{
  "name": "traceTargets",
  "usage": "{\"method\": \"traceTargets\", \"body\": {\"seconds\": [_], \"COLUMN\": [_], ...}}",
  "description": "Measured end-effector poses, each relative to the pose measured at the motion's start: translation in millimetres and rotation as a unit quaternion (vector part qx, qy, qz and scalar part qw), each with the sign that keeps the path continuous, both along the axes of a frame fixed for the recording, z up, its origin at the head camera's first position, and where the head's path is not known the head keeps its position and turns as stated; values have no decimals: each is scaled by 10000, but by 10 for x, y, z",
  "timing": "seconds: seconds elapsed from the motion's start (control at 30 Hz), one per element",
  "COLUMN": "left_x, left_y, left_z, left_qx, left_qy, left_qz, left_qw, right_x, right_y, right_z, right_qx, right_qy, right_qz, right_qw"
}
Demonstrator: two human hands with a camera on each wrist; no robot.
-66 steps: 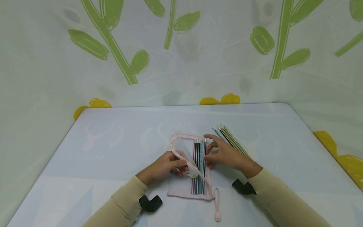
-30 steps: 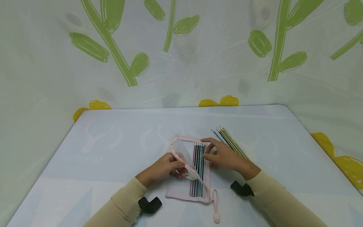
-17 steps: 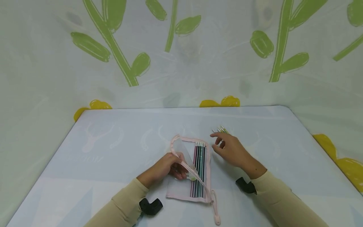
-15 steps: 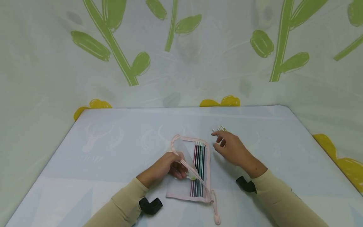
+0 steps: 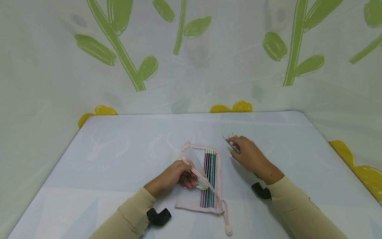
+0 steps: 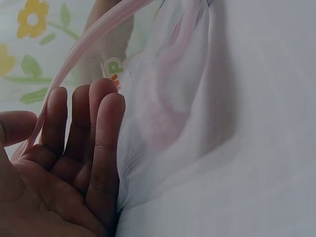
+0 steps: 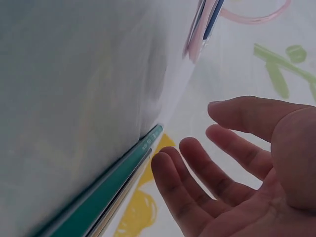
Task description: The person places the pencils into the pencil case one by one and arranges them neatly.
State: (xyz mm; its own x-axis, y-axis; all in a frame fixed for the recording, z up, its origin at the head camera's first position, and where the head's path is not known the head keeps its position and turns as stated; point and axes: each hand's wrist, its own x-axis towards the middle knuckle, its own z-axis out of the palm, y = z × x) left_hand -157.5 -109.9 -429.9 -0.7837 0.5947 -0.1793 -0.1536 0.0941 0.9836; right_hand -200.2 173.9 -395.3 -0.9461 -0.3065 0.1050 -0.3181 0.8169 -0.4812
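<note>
A see-through mesh pencil pouch with pink edging lies on the table, its mouth partly raised. My left hand pinches the pink zip edge between thumb and fingers; the left wrist view shows the strip passing by the fingers. Several dark and teal pencils lie side by side inside the pouch. To the right, my right hand hovers over loose pencils, covering most of them. In the right wrist view its fingers are loosely bent and apart, beside a teal pencil.
A pink wrist loop hangs off the pouch's near right corner. The pale table ends at a back edge against a leaf-patterned cloth. Black camera mounts sit at both wrists.
The right hand slid a dark pencil into the pouch beside the others, let go, and moved right to the loose pencils. The left hand has kept its grip on the zip edge.
</note>
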Motion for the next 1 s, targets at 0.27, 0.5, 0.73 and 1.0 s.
{"method": "traceTargets", "body": {"seconds": [0.27,0.5,0.73,1.0], "left_x": [-9,-7,-8,-9], "left_y": [-15,-33,-29,-30], "left_z": [-4,-15,-25,-16], "left_qx": [131,242,255,243], "left_qy": [-21,-8,-26,2], "left_qz": [-55,-117,-104,-138], "left_qw": [9999,9996,9996,9996], "right_x": [-23,-37,-49,-51], "right_y": [44,76,92,69], "right_z": [-5,-10,-32,-27], "right_qx": [84,172,170,152], "right_qy": [-95,-147,-381,-614], "right_qz": [55,125,97,108], "right_qw": [9999,9997,9991,9979]}}
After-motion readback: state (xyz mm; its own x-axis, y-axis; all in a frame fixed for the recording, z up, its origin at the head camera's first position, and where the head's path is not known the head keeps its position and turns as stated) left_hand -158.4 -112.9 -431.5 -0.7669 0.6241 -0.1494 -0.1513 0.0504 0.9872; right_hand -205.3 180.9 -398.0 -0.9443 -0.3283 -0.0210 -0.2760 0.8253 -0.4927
